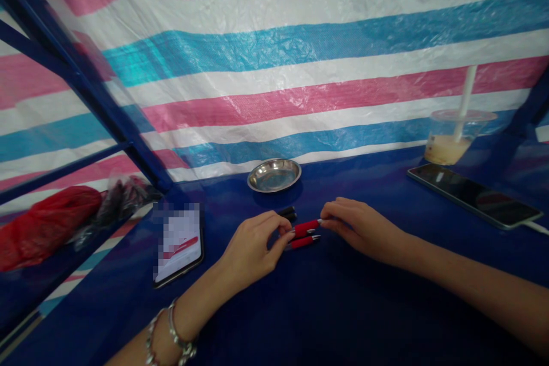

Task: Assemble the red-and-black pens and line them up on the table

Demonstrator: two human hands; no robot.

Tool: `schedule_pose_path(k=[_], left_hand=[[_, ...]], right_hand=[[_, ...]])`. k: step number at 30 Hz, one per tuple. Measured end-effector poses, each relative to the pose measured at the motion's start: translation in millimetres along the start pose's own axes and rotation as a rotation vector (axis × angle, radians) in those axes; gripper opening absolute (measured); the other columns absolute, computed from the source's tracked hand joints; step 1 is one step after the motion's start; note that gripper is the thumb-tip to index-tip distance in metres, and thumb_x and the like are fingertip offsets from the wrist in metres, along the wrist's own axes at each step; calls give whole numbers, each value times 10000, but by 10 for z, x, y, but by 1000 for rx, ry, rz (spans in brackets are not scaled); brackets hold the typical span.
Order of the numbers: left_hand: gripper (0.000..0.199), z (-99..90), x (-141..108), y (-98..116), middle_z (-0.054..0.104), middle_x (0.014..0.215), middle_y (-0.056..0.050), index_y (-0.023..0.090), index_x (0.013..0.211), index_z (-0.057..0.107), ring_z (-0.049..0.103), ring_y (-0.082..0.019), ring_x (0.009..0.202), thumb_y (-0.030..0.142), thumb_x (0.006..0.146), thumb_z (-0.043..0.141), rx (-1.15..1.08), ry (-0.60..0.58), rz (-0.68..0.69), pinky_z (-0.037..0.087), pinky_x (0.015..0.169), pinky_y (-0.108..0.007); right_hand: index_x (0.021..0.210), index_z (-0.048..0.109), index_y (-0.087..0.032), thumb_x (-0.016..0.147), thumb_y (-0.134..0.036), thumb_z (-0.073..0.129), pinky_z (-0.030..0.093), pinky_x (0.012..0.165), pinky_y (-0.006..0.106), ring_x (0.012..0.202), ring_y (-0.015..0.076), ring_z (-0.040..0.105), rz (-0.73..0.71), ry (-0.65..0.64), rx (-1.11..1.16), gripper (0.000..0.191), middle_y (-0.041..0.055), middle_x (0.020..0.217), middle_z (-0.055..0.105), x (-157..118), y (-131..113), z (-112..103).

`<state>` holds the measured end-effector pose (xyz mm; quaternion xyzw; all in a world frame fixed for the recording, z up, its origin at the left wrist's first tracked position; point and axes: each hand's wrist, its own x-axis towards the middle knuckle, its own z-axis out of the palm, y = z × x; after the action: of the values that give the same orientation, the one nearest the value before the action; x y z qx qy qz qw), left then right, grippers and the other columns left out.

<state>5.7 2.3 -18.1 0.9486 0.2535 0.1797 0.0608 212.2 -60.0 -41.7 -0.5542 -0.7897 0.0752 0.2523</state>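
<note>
Left hand (251, 249): rests on the table (326, 309), fingers pinched together on the near end of the upper red pen (306, 227); two bracelets (171, 340) sit on the wrist.
Right hand (362, 226): reaches in from the right, fingers closed on the far tip of the same upper red pen.
Upper red pen: held between both hands, just above the table, lying roughly level, in the middle of the table.
Lower red pen (303, 242): lies on the table just beside the upper one, nearly parallel, touching the left fingertips or very near; I cannot tell which.
Black pens (288, 213): short dark pieces on the table just behind the left fingers.
Steel dish (274, 175): stands behind the pens, near the tarp.
Left phone (179, 245): flat on the table, left of the left hand, screen blurred.
Right phone (474, 194): flat at the right, well apart from the hands, a cable at its end.
Cup (457, 140): clear plastic, pale drink, white straw, behind the right phone.
Tarp (300, 57): pink, white and blue stripes behind the table.
Red bag (45, 223): on the side ledge at left.
</note>
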Motion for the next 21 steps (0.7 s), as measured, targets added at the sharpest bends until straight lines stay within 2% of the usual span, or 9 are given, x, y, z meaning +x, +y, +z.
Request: schedule_pose_path(k=[3, 7, 9, 12, 17, 21], left_hand=[[123, 0, -1, -6, 559, 739, -11, 149, 804, 544, 489, -85, 618, 238, 800, 459, 9, -8, 3, 374, 594, -208], [133, -1, 3, -7, 559, 735, -15, 148, 807, 545, 490, -89, 618, 246, 801, 455, 24, -4, 9, 373, 586, -208], [132, 0, 4, -7, 559, 738, -16, 148, 812, 545, 491, -90, 622, 242, 802, 453, 25, -4, 7, 373, 585, -207], [130, 3, 2, -8, 559, 746, -16, 150, 818, 546, 492, -89, 628, 237, 803, 451, 22, -4, 5, 373, 583, -204], [137, 3, 2, -7, 561, 761, -19, 149, 822, 546, 492, -92, 634, 246, 804, 451, 29, -4, 4, 373, 580, -204], [147, 1, 7, -15, 562, 779, -21, 155, 841, 549, 501, -102, 657, 253, 808, 444, 56, -14, -34, 375, 584, -210]], right_hand=[[748, 499, -157, 872, -296, 309, 338, 649, 257, 704, 137, 459, 2, -17, -18, 266, 37, 715, 529, 1, 2, 4], [874, 490, -172, 847, -334, 374, 343, 639, 251, 713, 135, 467, 25, -4, 41, 201, 31, 786, 542, -6, 3, 13], [836, 495, -168, 856, -295, 355, 345, 645, 246, 712, 129, 469, 6, -19, 38, 190, 33, 776, 537, -12, 5, 18], [745, 502, -158, 874, -301, 305, 346, 658, 251, 702, 129, 471, 5, -38, 3, 275, 38, 728, 528, -14, 5, 14], [862, 521, -173, 852, -313, 367, 350, 656, 251, 734, 137, 483, 2, -38, 26, 209, 38, 787, 548, -2, 2, 14], [851, 525, -176, 855, -298, 358, 353, 676, 266, 758, 148, 486, 15, -38, -5, 206, 39, 795, 551, -1, 15, 29]])
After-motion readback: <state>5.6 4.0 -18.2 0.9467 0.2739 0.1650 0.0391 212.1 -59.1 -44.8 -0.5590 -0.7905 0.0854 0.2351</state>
